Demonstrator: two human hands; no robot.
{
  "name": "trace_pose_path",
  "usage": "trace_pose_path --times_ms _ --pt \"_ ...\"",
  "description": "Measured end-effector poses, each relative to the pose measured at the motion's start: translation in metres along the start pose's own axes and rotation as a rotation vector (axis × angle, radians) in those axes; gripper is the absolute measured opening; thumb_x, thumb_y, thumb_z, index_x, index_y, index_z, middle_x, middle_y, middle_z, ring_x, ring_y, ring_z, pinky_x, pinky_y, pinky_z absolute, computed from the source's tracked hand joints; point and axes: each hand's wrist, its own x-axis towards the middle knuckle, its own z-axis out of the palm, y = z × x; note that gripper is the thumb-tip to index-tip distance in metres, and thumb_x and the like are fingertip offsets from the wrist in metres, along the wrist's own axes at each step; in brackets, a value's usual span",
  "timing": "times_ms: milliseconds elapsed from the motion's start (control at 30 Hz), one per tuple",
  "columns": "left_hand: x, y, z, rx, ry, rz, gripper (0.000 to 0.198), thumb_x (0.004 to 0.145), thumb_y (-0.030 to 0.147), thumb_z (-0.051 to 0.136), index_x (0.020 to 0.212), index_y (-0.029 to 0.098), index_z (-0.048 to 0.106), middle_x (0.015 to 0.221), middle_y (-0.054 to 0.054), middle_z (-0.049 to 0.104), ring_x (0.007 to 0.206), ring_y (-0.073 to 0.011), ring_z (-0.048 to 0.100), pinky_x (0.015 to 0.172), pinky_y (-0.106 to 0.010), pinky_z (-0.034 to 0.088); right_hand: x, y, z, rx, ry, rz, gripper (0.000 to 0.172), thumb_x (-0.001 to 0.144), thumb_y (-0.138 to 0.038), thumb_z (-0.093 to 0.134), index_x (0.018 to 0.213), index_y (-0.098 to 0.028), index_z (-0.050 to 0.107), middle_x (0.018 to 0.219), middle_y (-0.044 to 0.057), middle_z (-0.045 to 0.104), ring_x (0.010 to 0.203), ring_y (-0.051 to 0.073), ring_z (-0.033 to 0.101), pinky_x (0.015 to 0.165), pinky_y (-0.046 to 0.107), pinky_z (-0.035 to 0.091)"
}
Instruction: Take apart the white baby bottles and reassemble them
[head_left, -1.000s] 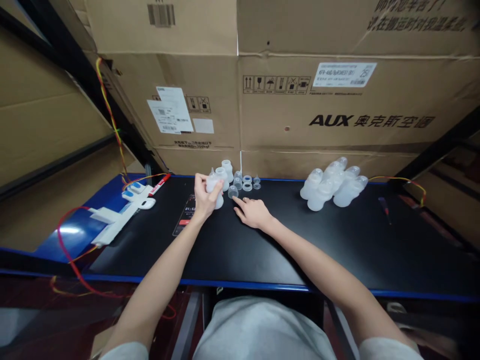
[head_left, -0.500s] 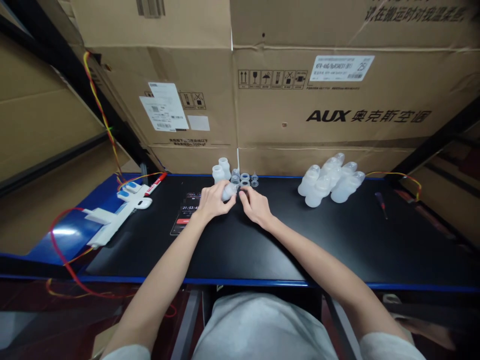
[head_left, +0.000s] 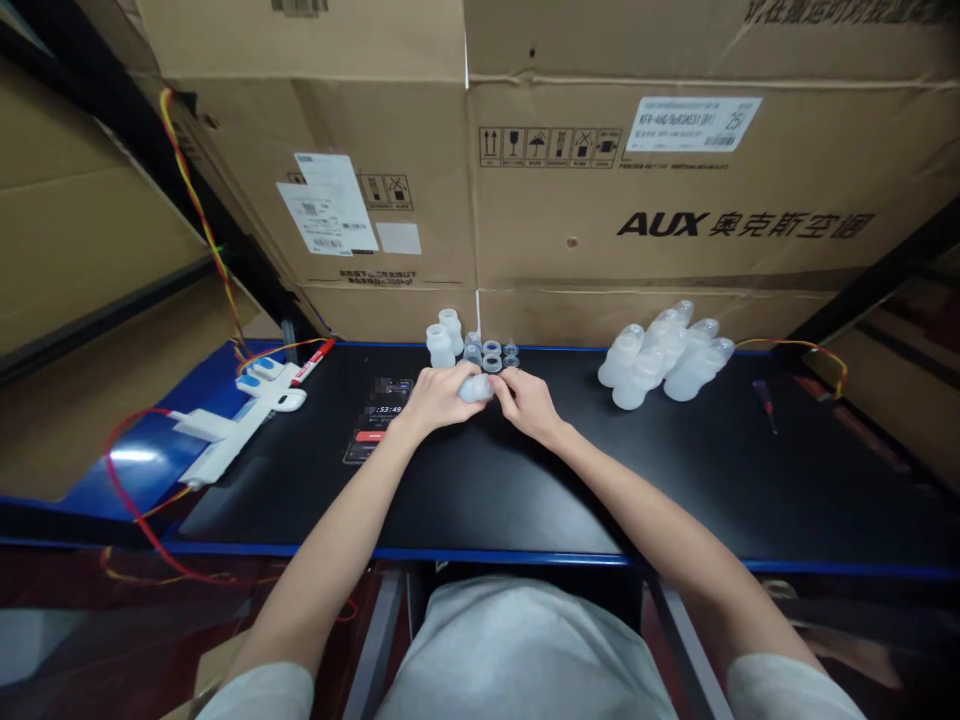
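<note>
My left hand (head_left: pixel 441 396) is wrapped round a small translucent white bottle (head_left: pixel 474 388), which lies tilted with its end toward the right. At that end the fingertips of my right hand (head_left: pixel 525 400) are pinched together, touching the bottle; what they hold, if anything, is hidden. Just behind my hands stand two open-mouthed white bottles (head_left: pixel 440 345). Beside them are clear domed caps (head_left: pixel 472 350), pale rings (head_left: pixel 491 356) and small clear pieces (head_left: pixel 511 353), set out in short rows.
Several capped bottles (head_left: pixel 660 360) stand grouped at the right, with a small screwdriver (head_left: pixel 765 405) beyond. A phone showing a timer (head_left: pixel 375 420) lies by my left wrist. Farther left are a power strip (head_left: pixel 240 425), a red marker (head_left: pixel 313 361) and cables. Cardboard (head_left: pixel 555 270) walls the back.
The bottle in my left hand has moved slightly right and turned. My right hand has come in against its end. The view has shifted slightly.
</note>
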Motion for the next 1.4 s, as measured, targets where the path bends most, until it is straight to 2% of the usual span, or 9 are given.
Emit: trace_pose_path --times_ms 133,233,433,567,667,833,933,1100,1400 --pt "0.002 0.008 -0.002 -0.128 -0.047 -0.135 0.048 0.079 0.038 0.082 0.119 0.026 0.06 0.099 -0.002 0.081 0.09 -0.0302 0.081 0.075 -0.035 0.055 0.004 0.005 -0.012 -0.047 -0.007 -0.137 0.035 0.116 -0.034 0.044 0.094 -0.02 0.066 0.088 0.006 0.069 0.078 0.017 0.063 0.068 0.029 0.039" --pt "0.002 0.011 -0.001 -0.126 -0.071 -0.176 0.046 0.078 0.04 0.081 0.114 0.025 0.056 0.094 -0.003 0.079 0.086 -0.031 0.08 0.073 -0.035 0.054 0.006 0.011 -0.015 -0.081 -0.012 -0.192 0.032 0.116 -0.033 0.046 0.099 -0.019 0.069 0.091 0.006 0.071 0.077 0.016 0.063 0.066 0.029 0.04" --pt "0.002 0.008 0.002 -0.128 -0.091 -0.212 0.044 0.075 0.042 0.081 0.105 0.026 0.054 0.088 -0.002 0.076 0.077 -0.0292 0.077 0.068 -0.034 0.049 0.001 0.019 -0.008 -0.104 0.008 -0.188 0.026 0.114 -0.026 0.05 0.11 -0.021 0.076 0.1 0.006 0.077 0.081 0.016 0.068 0.069 0.026 0.045" --pt "-0.003 0.003 0.0 -0.288 -0.089 -0.222 0.035 0.073 0.041 0.081 0.095 0.027 0.057 0.078 0.003 0.073 0.07 -0.0227 0.073 0.064 -0.03 0.048 0.001 0.017 -0.01 -0.153 -0.142 -0.128 0.034 0.11 -0.018 0.046 0.116 -0.025 0.08 0.11 0.006 0.08 0.092 0.018 0.073 0.081 0.026 0.052" --pt "-0.01 -0.002 -0.001 -0.34 -0.053 -0.163 0.027 0.075 0.041 0.081 0.089 0.026 0.063 0.083 0.003 0.076 0.07 -0.0196 0.072 0.067 -0.029 0.051 0.001 0.019 -0.019 -0.165 -0.173 -0.052 0.046 0.11 -0.014 0.038 0.123 -0.027 0.08 0.118 0.007 0.079 0.102 0.017 0.075 0.089 0.026 0.055" --pt "-0.009 -0.012 -0.005 -0.4 0.157 -0.078 0.022 0.082 0.043 0.083 0.093 0.025 0.076 0.099 -0.004 0.08 0.09 -0.0225 0.075 0.086 -0.034 0.059 0.003 0.041 -0.037 -0.108 0.029 -0.014 0.041 0.113 -0.023 0.041 0.123 -0.026 0.081 0.115 0.007 0.08 0.101 0.017 0.077 0.09 0.026 0.057" --pt "-0.006 -0.021 -0.014 -0.34 0.27 -0.048 0.028 0.084 0.05 0.084 0.097 0.025 0.082 0.102 -0.007 0.075 0.096 -0.0227 0.071 0.088 -0.035 0.059 0.002 0.056 -0.038 -0.116 0.062 0.018 0.038 0.112 -0.025 0.045 0.121 -0.027 0.082 0.111 0.007 0.08 0.098 0.018 0.077 0.087 0.027 0.058" --pt "-0.009 -0.039 -0.03 -0.245 0.243 -0.121 0.037 0.088 0.058 0.081 0.105 0.025 0.084 0.081 -0.001 0.065 0.069 -0.0141 0.059 0.069 -0.028 0.051 -0.004 0.068 -0.029 -0.143 0.022 0.041 0.029 0.111 -0.029 0.056 0.124 -0.027 0.081 0.11 0.005 0.08 0.094 0.017 0.076 0.079 0.025 0.054" --pt "-0.013 -0.057 -0.035 -0.163 0.303 -0.366 0.04 0.085 0.06 0.081 0.101 0.024 0.08 0.075 0.002 0.073 0.064 -0.015 0.065 0.069 -0.028 0.052 -0.007 0.065 -0.02 -0.189 -0.063 0.065 0.029 0.109 -0.034 0.058 0.129 -0.022 0.075 0.116 0.008 0.078 0.099 0.02 0.074 0.073 0.026 0.049"
